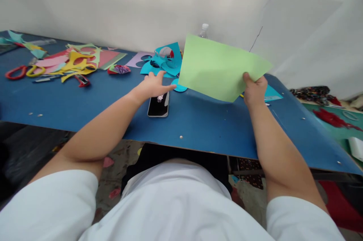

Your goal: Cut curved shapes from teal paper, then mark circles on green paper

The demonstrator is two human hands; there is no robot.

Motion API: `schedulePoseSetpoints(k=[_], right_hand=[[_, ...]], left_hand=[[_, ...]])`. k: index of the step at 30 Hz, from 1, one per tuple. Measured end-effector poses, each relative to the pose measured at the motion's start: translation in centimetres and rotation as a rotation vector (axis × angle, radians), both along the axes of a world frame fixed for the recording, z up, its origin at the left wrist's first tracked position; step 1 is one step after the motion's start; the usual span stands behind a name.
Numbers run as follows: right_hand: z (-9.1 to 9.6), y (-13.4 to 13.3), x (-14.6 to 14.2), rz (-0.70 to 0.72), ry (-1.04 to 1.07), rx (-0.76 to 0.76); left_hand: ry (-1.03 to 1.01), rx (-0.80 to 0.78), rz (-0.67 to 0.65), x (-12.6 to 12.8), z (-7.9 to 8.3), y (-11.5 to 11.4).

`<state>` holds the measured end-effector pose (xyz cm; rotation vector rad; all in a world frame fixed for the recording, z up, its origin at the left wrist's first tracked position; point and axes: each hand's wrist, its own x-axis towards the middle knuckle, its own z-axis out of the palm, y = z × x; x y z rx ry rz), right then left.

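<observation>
A light green sheet of paper (218, 67) is held up above the blue table by my right hand (255, 87), its thumb on the near face close to the lower right edge. My left hand (154, 85) is open, fingers spread, just above a smartphone (159, 105) that lies on the table. Between that hand and the sheet lie blue paper circles (179, 85), partly hidden by the sheet. Behind my left hand is a heap of cut blue paper (164, 61) with round holes. A blue paper piece (272, 93) shows beyond my right hand.
On the left lie red scissors (16, 72), yellow scissors (35, 70), a pen (47, 79), a stapler (82, 80) and cut paper scraps (78, 61). A folded paper piece (118, 69) sits nearby. A clear bottle (203, 31) stands by the wall, behind the sheet.
</observation>
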<state>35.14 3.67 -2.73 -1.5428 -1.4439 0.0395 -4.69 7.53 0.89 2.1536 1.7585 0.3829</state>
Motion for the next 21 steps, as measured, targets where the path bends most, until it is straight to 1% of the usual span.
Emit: schedulePoseSetpoints(k=[2,3,5,7,9,12,14,17,19,21], right_hand=[[-0.3,0.1,0.2,-0.068,0.092,0.035],[-0.5,0.1,0.2,-0.097,0.139,0.051],[-1.0,0.4,0.5,-0.095,0.166,0.05],[-1.5,0.7,0.9,-0.066,0.196,0.051],[-2.0,1.0,1.3,-0.026,0.271,0.095],[-2.5,1.6,1.7,0.025,0.465,0.277],[-2.7,2.0,1.8,0.047,0.584,0.393],[-2.5,2.4,2.0,0.045,0.672,0.479],[-2.1,2.7,2.1,0.037,0.705,0.55],[-1.6,2.9,2.4,0.045,0.735,0.63]], left_hand=[[0.2,-0.135,0.013,0.0,0.1,-0.7],[0.272,-0.177,0.009,0.1,0.0,-1.0],[0.355,-0.206,0.006,0.5,-0.2,-1.2],[0.377,-0.204,0.013,0.9,-0.3,-1.3],[0.377,-0.206,0.025,1.2,-0.2,-1.2],[0.422,-0.217,0.073,1.1,0.2,-0.6],[0.452,-0.218,0.128,0.6,0.3,0.2],[0.446,-0.212,0.18,-0.6,0.3,1.4],[0.429,-0.183,0.155,-1.1,0.4,1.9],[0.405,-0.116,0.062,-1.0,0.5,2.1]])
